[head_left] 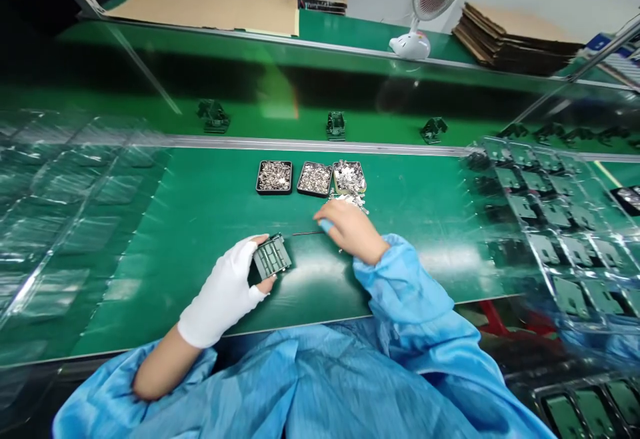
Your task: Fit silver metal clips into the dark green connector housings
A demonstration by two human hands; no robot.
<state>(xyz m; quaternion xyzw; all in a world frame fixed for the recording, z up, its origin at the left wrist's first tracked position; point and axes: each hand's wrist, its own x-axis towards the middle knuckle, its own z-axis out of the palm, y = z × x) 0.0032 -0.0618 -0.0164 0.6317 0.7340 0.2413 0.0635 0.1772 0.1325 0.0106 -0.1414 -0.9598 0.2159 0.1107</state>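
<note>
A small green part (pixel 273 257) with ridges is held between the thumb and fingers of my left hand (pixel 227 290), which wears a white glove with bare fingertips. My right hand (pixel 350 229), with a blue wrap on one finger, is bent over the green mat, just below a pile of small silvery pieces (pixel 353 200). A thin metal rod (pixel 307 233) sticks out to the left from beneath it; its curled fingers mostly hide their grip. Behind the pile are three small trays of metal pieces (pixel 275 177) (pixel 315 179) (pixel 349 177).
Clear plastic trays (pixel 65 205) lie at the left. More trays with green parts (pixel 565 225) stand at the right. Beyond a metal rail (pixel 300 146) are several green assemblies (pixel 336 126). A fan (pixel 411 45) and cardboard (pixel 515 35) sit on the upper shelf.
</note>
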